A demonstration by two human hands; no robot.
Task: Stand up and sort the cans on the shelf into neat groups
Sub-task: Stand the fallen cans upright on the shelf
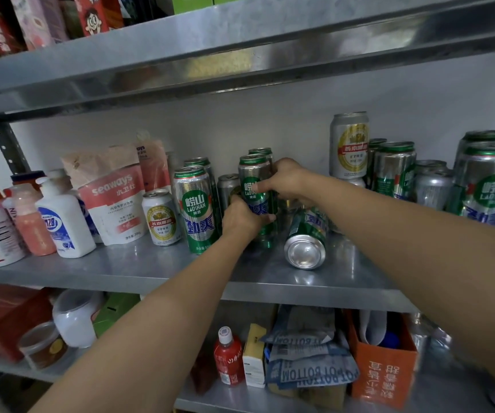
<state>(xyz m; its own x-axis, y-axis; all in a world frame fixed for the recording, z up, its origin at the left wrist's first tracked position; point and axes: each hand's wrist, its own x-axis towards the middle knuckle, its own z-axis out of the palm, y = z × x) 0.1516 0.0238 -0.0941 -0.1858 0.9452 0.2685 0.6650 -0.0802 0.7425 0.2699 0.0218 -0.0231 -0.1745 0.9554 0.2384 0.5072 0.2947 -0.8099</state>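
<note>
We face a metal shelf (151, 268) crowded with drink cans and household goods. Both of our bare arms reach in toward its middle. Our left hand (241, 217) wraps around the lower part of a tall green can (253, 181) that stands upright, fingers curled tight on its side. Our right hand (285, 180) grips the same can from the right, near its upper half, thumb across the label.

Just left of it stands another tall green can (197, 208), and beside that a short white and gold can (161, 217). Just right of our hands a green can lies on its side (307, 238), its silver base turned toward us. Farther right, more green cans (393, 169) stand in a loose cluster, with a white and gold can (349, 144) stacked on top of another.

At the left end sit a pink and white refill pouch (110, 193) and a white pump bottle (63, 219).
</note>
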